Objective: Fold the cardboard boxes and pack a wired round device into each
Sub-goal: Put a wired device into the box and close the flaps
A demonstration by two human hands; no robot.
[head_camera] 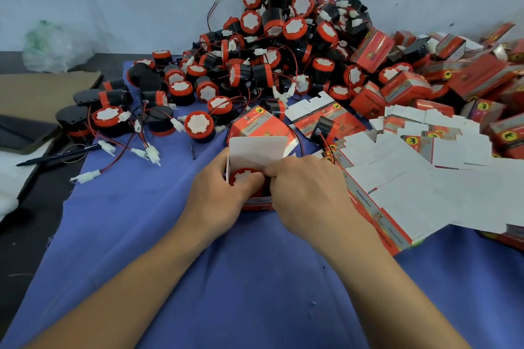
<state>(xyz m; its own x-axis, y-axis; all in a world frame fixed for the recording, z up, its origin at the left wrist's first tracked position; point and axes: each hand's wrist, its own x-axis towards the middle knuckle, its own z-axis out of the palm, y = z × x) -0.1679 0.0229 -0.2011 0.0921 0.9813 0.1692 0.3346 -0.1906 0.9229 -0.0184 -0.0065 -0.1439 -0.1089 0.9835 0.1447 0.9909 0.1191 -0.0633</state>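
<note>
**Device going into the box, lid still up**

Your forearms reach out over the blue cloth [255,278] and meet at one small red box [256,206], which stands on the cloth just in front of you. Your left hand [218,195] curls round the box's side, likely to keep its walls square. Your right hand [309,193], fingers curled, pinches at the rim of the round device [242,177], which sits face-up in the mouth of the box. The white lid flap [256,150] stands upright behind it, out of the way until the device and its wire are seated. I cannot see where the wire lies. Flat box blanks [411,187] are fanned beside your right hand, the loose device pile [269,45] is straight ahead, and the finished boxes [467,76] are heaped far right, so each is within reach.
</note>
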